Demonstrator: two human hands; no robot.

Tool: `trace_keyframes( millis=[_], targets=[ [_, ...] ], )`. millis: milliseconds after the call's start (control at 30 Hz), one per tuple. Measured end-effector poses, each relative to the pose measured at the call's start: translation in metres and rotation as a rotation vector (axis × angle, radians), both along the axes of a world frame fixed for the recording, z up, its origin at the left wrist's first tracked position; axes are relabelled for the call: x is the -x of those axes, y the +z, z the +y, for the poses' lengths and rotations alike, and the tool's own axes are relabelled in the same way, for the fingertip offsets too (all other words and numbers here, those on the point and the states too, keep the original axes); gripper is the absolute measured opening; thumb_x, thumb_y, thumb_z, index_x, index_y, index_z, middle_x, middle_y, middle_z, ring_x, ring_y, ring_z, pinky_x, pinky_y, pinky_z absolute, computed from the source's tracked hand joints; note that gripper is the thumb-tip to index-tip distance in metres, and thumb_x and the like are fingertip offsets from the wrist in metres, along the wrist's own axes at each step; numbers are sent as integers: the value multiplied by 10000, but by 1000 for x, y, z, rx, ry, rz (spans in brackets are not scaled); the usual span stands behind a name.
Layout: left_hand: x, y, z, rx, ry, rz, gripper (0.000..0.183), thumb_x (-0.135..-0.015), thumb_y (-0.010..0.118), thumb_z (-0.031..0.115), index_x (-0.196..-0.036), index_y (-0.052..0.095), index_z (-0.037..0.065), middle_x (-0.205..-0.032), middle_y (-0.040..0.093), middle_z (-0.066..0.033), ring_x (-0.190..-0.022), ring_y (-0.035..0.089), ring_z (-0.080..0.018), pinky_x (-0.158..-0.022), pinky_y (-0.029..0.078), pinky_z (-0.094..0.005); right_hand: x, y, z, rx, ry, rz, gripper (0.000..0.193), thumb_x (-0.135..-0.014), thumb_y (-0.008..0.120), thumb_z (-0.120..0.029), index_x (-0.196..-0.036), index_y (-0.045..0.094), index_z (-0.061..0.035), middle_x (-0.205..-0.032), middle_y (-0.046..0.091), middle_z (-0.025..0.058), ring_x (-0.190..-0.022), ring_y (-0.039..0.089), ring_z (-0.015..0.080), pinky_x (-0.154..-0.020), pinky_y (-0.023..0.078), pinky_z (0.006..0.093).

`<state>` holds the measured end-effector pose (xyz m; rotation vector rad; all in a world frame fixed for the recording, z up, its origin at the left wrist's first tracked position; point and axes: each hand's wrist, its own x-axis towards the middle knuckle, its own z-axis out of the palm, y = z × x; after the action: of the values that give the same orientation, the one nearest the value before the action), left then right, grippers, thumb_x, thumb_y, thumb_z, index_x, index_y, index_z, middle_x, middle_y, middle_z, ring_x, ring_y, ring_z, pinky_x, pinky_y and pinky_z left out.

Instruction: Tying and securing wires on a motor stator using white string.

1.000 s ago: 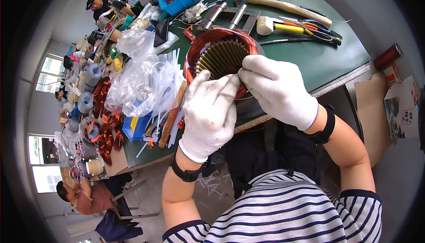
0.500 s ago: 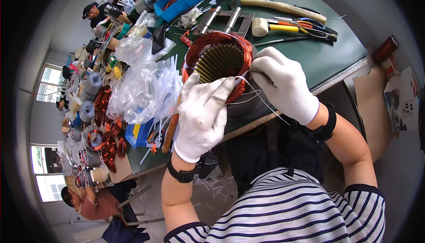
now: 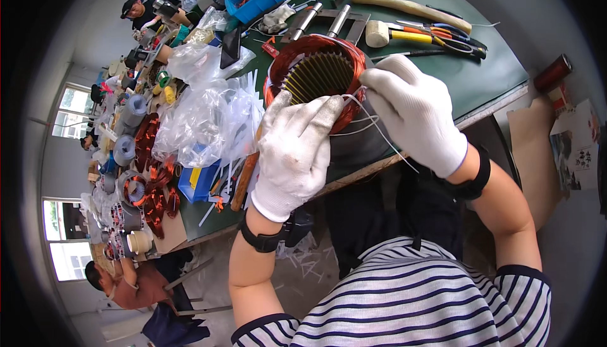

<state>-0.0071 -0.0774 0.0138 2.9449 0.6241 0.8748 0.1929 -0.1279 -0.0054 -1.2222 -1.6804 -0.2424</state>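
Observation:
A motor stator (image 3: 316, 81) stands on the green workbench, its open bore facing up and a thick ring of copper winding (image 3: 352, 56) around the top. My left hand (image 3: 293, 151), in a white knit glove, is closed on the near rim, fingers over the winding. A thin white cord (image 3: 383, 135) loops at the stator's near right side, with a loose end trailing down past the bench edge. At the winding's right side, my gloved right hand (image 3: 417, 119) pinches the cord between thumb and fingers; the fingertips partly hide the pinched part.
Beyond the stator lie a mallet (image 3: 411, 36), a wooden stick (image 3: 411, 12), scissors (image 3: 458, 46) and a metal fixture (image 3: 325, 23). Plastic bags (image 3: 196, 119), a phone (image 3: 231, 48) and a wooden handle (image 3: 245, 181) sit to the left. Other people work at the far left.
My right hand has risen slightly beside the winding, with the pinched cord. The left hand stays on the rim. The whole view has shifted a little.

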Motion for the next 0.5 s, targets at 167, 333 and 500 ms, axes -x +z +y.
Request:
trace_keyframes(
  millis=[167, 333, 500],
  targets=[
    [1, -7, -2, -30, 1, -72, 462, -763, 570, -7, -1222, 587, 35, -1121, 631, -132, -1039, 591, -326, -1048, 345, -507, 12, 2, -6, 45, 61, -94, 167, -766, 654, -45, -929, 626, -69, -838, 583, 78, -657, 624, 280, -559, 502, 350],
    [2, -6, 0, -13, 4, -65, 458, -764, 569, -1, -1219, 586, 45, -1115, 632, -129, -1029, 595, -321, -1041, 351, -503, 5, -8, -26, 243, -135, 414, 150, -789, 678, -47, -920, 627, 5, -857, 602, 145, -733, 622, 273, -680, 499, 327],
    [0, -9, 3, -7, -8, -80, 465, -762, 572, 8, -1224, 581, 53, -1107, 634, -124, -1022, 598, -311, -1036, 355, -499, 15, -3, -57, 993, 272, 1010, 152, -843, 633, -108, -887, 632, 36, -666, 565, 22, -603, 513, 76, -572, 422, 234]
  ],
)
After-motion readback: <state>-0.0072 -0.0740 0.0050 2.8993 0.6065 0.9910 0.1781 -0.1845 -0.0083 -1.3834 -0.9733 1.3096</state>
